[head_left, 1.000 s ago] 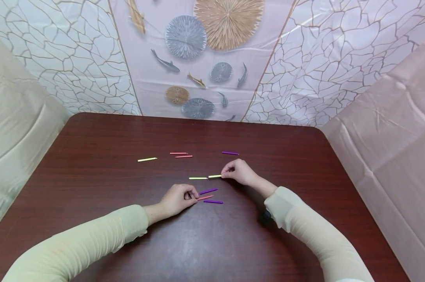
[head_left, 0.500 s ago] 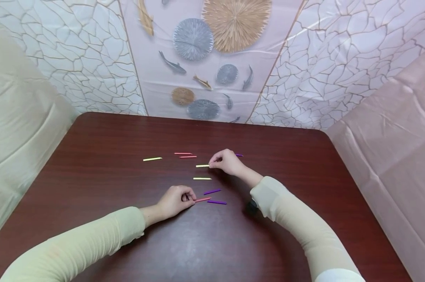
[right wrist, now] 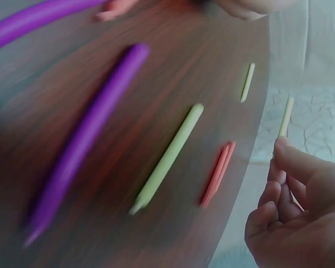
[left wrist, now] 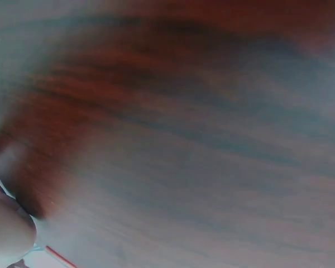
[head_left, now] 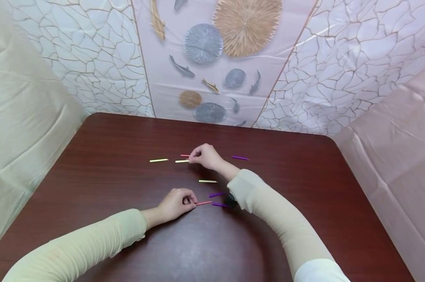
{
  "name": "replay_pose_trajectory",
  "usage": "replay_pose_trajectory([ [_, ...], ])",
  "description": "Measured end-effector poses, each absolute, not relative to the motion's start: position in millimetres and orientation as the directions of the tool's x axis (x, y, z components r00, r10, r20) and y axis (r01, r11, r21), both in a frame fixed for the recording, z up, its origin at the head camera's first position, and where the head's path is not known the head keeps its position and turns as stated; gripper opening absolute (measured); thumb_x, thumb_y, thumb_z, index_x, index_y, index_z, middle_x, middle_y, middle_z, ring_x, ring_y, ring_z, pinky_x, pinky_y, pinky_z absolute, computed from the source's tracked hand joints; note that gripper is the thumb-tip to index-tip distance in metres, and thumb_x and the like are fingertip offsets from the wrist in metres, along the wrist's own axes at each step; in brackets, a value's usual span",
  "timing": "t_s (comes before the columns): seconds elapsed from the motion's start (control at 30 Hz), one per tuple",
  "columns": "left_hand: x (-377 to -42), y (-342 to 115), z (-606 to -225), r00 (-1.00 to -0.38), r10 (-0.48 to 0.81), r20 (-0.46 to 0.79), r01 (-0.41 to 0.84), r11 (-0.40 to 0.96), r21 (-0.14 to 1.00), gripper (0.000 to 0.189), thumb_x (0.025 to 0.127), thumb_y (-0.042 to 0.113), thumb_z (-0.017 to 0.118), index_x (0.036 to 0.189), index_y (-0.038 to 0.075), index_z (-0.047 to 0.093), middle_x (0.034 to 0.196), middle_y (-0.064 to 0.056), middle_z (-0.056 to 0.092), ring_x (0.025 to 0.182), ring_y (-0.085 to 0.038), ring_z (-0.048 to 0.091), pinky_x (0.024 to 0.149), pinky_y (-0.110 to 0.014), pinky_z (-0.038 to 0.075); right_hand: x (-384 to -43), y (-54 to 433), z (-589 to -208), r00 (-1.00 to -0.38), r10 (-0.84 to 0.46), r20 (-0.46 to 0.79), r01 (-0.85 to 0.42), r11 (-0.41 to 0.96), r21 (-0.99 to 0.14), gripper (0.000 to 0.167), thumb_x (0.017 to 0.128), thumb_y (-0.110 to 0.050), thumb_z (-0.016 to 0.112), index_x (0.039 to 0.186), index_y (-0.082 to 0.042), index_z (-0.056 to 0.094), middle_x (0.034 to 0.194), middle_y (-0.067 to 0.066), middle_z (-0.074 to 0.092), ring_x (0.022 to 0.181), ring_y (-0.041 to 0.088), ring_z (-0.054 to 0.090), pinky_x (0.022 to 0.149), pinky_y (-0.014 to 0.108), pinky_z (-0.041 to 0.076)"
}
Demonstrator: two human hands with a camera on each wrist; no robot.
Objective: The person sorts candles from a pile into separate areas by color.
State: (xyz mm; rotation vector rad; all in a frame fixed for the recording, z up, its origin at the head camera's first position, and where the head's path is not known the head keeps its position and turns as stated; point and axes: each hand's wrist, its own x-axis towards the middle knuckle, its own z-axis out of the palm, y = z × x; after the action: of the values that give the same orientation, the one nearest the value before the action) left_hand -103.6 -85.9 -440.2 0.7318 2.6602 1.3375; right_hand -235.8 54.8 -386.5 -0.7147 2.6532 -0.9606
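Observation:
My right hand (head_left: 206, 156) pinches a slim yellow candle (head_left: 181, 161) by one end, over the far middle of the table. In the right wrist view this candle (right wrist: 286, 116) points up from thumb and fingertips. Nearer the front, my left hand (head_left: 176, 204) pinches the end of a red candle (head_left: 203, 203). Two purple candles lie just right of that red one, the upper (head_left: 216, 194) and the lower (head_left: 218, 204). A second yellow candle (head_left: 207, 181) lies between the hands. Behind the right hand, red candles (right wrist: 218, 173) lie side by side, partly hidden in the head view.
A third yellow candle (head_left: 158, 160) lies left of the right hand, and another purple candle (head_left: 240, 158) to its right. The dark wood table (head_left: 128, 133) ends at a patterned cloth backdrop (head_left: 110, 58). A black wrist device (head_left: 231, 200) sits under the right sleeve.
My right hand has carried the yellow candle left and away from me, from beside the other yellow candle towards the red pair. My left hand has drawn its red candle slightly back.

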Motion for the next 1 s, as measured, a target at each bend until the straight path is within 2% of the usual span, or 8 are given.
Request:
replay_pose_trajectory([
  [0.43, -103.0, -92.4, -441.1, -0.874, 0.460, 0.158, 0.398, 0.488, 0.777, 0.005, 0.075, 0.004, 0.070, 0.078, 0.008, 0.067, 0.070, 0.002, 0.064, 0.062, 0.003, 0.049, 0.060, -0.015, 0.044, -242.6, -0.4, -394.5, -0.843, -0.526, -0.114, -0.343, 0.688, -0.639, 0.008, 0.081, -0.016, 0.072, 0.080, -0.009, 0.074, 0.080, 0.003, 0.073, 0.067, 0.005, 0.055, 0.064, 0.016, 0.041],
  [0.67, -103.2, -93.3, -441.2, -0.869, 0.466, 0.166, 0.407, 0.483, 0.776, 0.006, 0.075, 0.003, 0.070, 0.077, 0.008, 0.067, 0.069, 0.001, 0.064, 0.063, 0.001, 0.051, 0.061, -0.015, 0.045, -243.5, -9.0, -400.2, -0.849, -0.513, -0.130, -0.334, 0.710, -0.620, 0.008, 0.081, -0.017, 0.073, 0.080, -0.009, 0.075, 0.081, 0.002, 0.073, 0.074, 0.009, 0.059, 0.072, 0.018, 0.044],
  [1.0, -103.7, -96.8, -443.6, -0.865, 0.468, 0.181, 0.423, 0.484, 0.766, 0.006, 0.075, 0.003, 0.070, 0.077, 0.008, 0.067, 0.069, 0.001, 0.064, 0.062, 0.001, 0.052, 0.061, -0.014, 0.045, -243.6, -18.6, -412.0, -0.837, -0.535, -0.117, -0.381, 0.723, -0.576, 0.007, 0.079, -0.017, 0.074, 0.077, -0.010, 0.074, 0.078, 0.000, 0.072, 0.070, 0.006, 0.055, 0.070, 0.016, 0.044],
])
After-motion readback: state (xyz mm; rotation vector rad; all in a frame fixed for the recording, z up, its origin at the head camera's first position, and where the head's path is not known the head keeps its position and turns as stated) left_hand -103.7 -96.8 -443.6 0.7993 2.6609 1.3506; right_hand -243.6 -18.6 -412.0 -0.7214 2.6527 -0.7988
